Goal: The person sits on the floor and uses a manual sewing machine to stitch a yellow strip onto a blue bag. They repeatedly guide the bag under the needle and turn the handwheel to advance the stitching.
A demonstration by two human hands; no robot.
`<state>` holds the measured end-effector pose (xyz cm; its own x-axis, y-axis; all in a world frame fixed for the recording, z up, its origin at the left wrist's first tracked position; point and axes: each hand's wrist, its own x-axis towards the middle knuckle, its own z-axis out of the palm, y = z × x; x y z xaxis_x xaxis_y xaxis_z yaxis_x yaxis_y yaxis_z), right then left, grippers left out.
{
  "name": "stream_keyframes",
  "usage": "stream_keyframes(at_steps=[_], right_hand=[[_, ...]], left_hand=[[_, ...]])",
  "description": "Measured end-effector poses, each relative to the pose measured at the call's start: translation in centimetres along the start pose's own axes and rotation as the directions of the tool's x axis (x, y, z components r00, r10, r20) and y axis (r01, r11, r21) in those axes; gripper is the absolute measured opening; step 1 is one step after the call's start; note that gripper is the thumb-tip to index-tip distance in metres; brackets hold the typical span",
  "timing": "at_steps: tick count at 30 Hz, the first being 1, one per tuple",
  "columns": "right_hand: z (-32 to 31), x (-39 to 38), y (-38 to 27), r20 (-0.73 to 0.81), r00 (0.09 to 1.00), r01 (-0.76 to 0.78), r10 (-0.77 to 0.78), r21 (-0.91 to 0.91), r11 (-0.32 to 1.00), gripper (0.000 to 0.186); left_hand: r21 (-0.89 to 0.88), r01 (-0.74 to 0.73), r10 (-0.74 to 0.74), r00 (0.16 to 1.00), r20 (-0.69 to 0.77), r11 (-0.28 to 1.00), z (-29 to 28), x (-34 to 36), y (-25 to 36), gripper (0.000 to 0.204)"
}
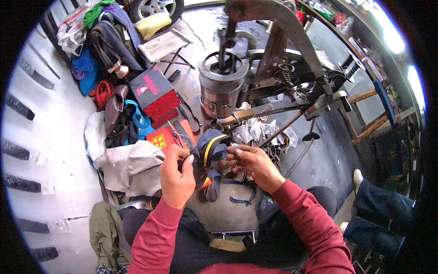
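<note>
A navy cloth piece with a yellow strip (213,147), perhaps a bag, hangs before me above my lap. My left hand (177,179) pinches its left side between thumb and fingers. At the opposite side, my right hand (256,165) has its fingers curled together by the cloth edge. Whatever lies between those fingertips is too small to make out. Just beyond my left fingertips is a scissors-like metal tool (177,136); whether I touch it cannot be told.
A heavy metal sewing machine (223,84) stands ahead. On the left are a dark shoebox (153,86), a red box (159,138), beige cloth (130,166) and piled bags. A folding stool (164,44) stands farther back. Another person's legs (378,214) are at the right.
</note>
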<state>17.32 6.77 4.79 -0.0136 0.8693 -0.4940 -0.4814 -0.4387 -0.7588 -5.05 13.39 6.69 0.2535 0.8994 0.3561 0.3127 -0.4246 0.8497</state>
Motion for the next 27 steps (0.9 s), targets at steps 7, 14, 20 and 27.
stream_keyframes(at_steps=[7, 14, 20, 27], right_hand=[[-0.6, 2.3, 1.3, 0.013, 0.993, -0.114, 0.114, 0.227, 0.967, 0.033], [0.7, 3.1, 1.8, -0.083, 0.982, -0.152, 0.171, 0.197, 0.969, 0.028], [1.3, 3.7, 1.9, -0.068, 0.995, -0.061, 0.071, 0.131, 0.989, 0.020], [2.4, 3.9, 2.0, -0.037, 0.997, 0.077, -0.070, 0.253, 0.964, 0.007]], left_hand=[[0.043, 0.002, -0.004, 0.999, 0.048, 0.999, -0.1, -1.3, 0.4, 0.009], [0.061, -0.138, 0.127, 0.979, 0.162, 0.989, -0.6, -2.1, 0.8, 0.013], [0.052, -0.142, 0.124, 0.958, 0.258, 0.989, -1.5, -2.0, 1.0, 0.018], [0.058, -0.137, 0.114, 0.946, 0.305, 0.989, -2.5, -1.5, 1.2, 0.019]])
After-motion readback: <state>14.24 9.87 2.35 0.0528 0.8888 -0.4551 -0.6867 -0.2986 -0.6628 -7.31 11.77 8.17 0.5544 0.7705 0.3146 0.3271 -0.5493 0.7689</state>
